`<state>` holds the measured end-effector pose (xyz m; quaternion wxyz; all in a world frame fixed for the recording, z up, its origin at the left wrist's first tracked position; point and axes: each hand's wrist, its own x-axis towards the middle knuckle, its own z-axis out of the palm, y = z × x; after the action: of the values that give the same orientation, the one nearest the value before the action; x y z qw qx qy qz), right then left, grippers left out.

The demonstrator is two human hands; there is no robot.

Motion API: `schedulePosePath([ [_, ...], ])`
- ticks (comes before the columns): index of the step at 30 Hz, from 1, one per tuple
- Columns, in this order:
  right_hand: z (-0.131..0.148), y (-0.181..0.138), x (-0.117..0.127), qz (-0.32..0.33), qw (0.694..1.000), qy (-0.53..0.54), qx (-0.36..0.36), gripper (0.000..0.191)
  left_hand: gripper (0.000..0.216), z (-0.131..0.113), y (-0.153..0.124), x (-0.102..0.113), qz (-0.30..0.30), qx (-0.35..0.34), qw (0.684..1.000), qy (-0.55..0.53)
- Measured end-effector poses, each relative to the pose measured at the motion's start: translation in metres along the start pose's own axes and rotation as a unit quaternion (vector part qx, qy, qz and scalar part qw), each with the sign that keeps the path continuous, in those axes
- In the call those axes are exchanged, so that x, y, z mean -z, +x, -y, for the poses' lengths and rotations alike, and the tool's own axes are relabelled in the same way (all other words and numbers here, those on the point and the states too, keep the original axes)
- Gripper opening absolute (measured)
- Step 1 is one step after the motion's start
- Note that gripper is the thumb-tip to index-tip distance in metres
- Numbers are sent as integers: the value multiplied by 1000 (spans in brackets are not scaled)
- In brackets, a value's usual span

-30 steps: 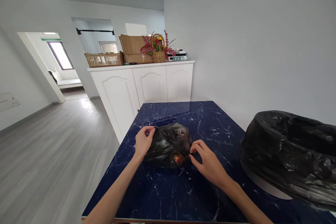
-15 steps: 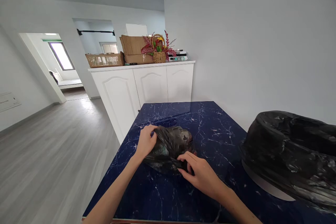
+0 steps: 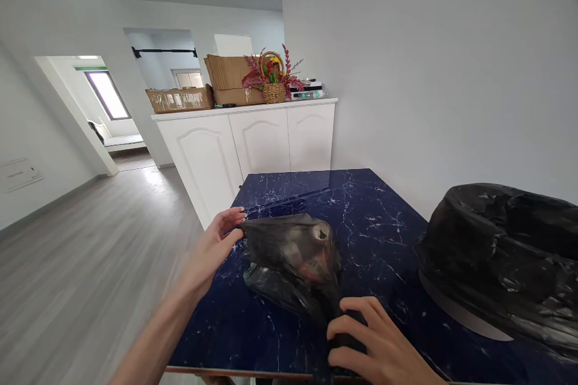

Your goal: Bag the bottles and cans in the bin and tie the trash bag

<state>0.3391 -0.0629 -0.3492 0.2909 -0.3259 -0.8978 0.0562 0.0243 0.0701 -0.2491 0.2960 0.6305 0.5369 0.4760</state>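
Currently, the black plastic bag [image 3: 289,252] lies on the blue marble-patterned table [image 3: 253,337], about midway across its top, between your two hands. Note the contents pressing against the film: a rounded, can-like end with a dark opening shows at the bag's right side, and a reddish item below it; neither can be identified further.

Your left hand [image 3: 223,233] is positioned over the table's left edge, at the bag's upper left corner. Its fingers are extended and partly spread, with the thumb a little apart from them; whether they pinch the film cannot be told.

Your right hand [image 3: 365,337] is at the table's near edge, to the right. Its fingers are curled closed around gathered plastic, drawn out from the bag's lower right end.

A bin with a black liner [image 3: 492,264] occupies the table's right side. Beyond the table's far edge is a white cabinet [image 3: 266,141], with a flower basket [image 3: 274,93] and cardboard boxes [image 3: 232,78] on top.
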Motion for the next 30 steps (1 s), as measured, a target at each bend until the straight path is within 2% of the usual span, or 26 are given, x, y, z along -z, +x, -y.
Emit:
schedulePosePath([
  [3, 10, 4, 2, -1, 999, 32, -34, 50, 32, -10, -33, -14, -119, -87, 988, 40],
  [4, 12, 7, 1, -12, 999, 41, -34, 54, 26, -11, -44, -21, -108, -137, 982, 66],
  [5, 14, 11, 1, -25, 998, 45, -26, 55, 22, -11, -54, -27, -42, -190, 975, 104],
  [6, 15, 15, 0, -41, 998, 44, -17, 54, 22, -9, -62, -33, 55, -237, 959, 146],
  [8, 16, 25, 1, -76, 996, 37, -1, 52, 27, -5, -73, -41, 243, -295, 897, 219],
  [9, 16, 29, 2, -78, 996, 37, 8, 52, 37, -2, -76, -44, 299, -310, 869, 242],
  [10, 16, 33, 2, -70, 996, 45, 22, 50, 45, 2, -78, -45, 326, -322, 851, 256],
  [11, 16, 36, 1, -51, 996, 59, 41, 44, 46, 6, -79, -46, 335, -331, 842, 262],
  [14, 14, 37, -9, 7, 989, 104, 100, 20, 32, 22, -83, -46, 356, -342, 826, 273],
  [18, 9, 29, -32, 70, 990, 75, 94, 23, 29, 43, -95, -46, 368, -335, 808, 315],
  [20, 6, 26, -33, 121, 988, 49, 78, 26, 17, 49, -102, -43, 365, -345, 798, 334],
  [22, 4, 25, -26, 160, 984, 35, 66, 28, 7, 50, -108, -38, 359, -360, 794, 334],
  [25, 0, 22, -4, 194, 980, 25, 45, 30, 10, 44, -115, -28, 349, -363, 810, 300],
  [27, -2, 17, 9, 210, 977, 16, 23, 27, 20, 40, -118, -20, 354, -356, 821, 271],
  [30, -6, 5, 20, 231, 972, -22, -33, 25, 30, 39, -118, -12, 367, -352, 818, 269],
])
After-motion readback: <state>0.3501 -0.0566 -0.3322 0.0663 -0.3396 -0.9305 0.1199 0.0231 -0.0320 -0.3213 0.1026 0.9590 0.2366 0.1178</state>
